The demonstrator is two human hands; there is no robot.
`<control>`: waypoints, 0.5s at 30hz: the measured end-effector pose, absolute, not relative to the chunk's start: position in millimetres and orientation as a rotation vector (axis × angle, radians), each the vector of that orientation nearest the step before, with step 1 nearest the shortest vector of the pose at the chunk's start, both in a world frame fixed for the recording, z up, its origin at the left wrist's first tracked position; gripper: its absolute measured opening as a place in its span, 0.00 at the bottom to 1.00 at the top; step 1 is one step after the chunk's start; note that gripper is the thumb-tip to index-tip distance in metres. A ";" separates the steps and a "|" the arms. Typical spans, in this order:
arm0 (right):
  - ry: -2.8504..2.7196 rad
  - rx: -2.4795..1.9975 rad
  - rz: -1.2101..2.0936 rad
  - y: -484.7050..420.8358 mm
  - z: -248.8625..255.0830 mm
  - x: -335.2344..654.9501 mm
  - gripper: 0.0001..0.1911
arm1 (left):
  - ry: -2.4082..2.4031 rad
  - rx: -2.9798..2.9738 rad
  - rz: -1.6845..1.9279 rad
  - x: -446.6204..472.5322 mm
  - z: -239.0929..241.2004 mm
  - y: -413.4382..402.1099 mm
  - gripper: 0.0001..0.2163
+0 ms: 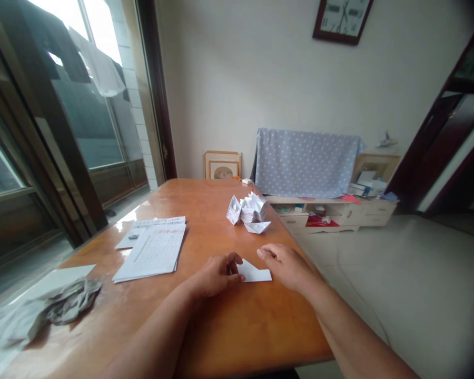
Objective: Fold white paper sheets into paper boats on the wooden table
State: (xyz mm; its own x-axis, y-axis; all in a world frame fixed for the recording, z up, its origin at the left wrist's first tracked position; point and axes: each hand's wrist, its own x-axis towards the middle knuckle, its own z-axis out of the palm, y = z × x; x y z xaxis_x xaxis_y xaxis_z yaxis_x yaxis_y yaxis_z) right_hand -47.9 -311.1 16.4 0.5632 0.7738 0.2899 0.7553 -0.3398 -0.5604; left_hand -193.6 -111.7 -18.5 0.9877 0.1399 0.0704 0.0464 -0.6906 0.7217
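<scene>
A folded piece of white paper (256, 272) lies on the table in front of me, with a sloped upper edge and a straight strip along its bottom. My left hand (217, 273) is curled over its left end, thumb and fingertips on the paper. Just above and right of the paper is my right hand (286, 265), its fingers bent and held together, with nothing visible in them. Beyond both hands stands a cluster of folded paper boats (253, 208), several nested together. One separate paper boat (257, 227) sits nearest to me.
Left on the brown table (205, 210) are printed sheets (154, 252) with a dark small object (133, 237), and a crumpled grey cloth (73, 302). A small white box (247, 181) rests at the far edge. A low cabinet (351, 213) stands beyond, right.
</scene>
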 end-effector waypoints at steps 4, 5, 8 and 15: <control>-1.183 -2.006 0.164 -269.2 14.6 -34.2 0.23 | 0.091 2.414 0.156 -195.3 -17.2 -111.8 0.21; -1.177 -1.989 0.178 -260.5 11.0 -31.5 0.23 | 0.076 2.444 0.163 -195.5 -16.1 -111.9 0.21; -1.156 -1.962 0.164 -243.9 -5.1 -26.5 0.22 | 0.069 2.512 0.195 -194.4 -14.0 -112.3 0.22; -1.196 -2.013 0.114 -244.6 -27.6 -19.4 0.20 | 0.127 2.532 0.210 -189.7 -14.6 -116.2 0.16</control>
